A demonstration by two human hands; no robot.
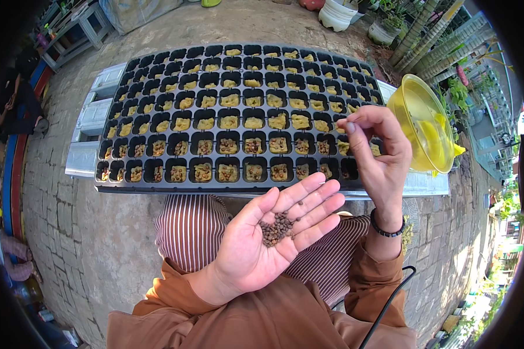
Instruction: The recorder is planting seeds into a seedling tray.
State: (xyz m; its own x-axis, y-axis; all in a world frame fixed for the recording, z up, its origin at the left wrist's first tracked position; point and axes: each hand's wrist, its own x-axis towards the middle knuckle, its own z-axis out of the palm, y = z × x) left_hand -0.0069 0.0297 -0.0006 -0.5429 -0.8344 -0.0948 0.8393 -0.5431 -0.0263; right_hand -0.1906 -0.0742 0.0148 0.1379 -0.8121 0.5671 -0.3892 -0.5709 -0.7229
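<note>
My left hand point(262, 244) lies palm up in front of the tray, its fingers stretched out. A small heap of brown seeds point(277, 230) rests in its palm. Above the tray's right side, my right hand point(377, 150) pinches what looks like a thin stick point(334, 130) between thumb and forefinger. Below it is the black plastic seedling tray point(240, 186), with yellowish sponge-like plugs point(229, 122) in many cells. Reddish-brown seeds point(253, 145) dot the plugs of the two nearest rows. My right hand hides some cells at the tray's right end.
A metallic-looking bench point(85, 159) supports the tray. Beside its right end stands a translucent yellow basin point(412, 131) with yellow material inside. Potted plants point(384, 32) line the back right. A seated person point(19, 102) is at the far left, near a blue-and-red edge point(15, 174).
</note>
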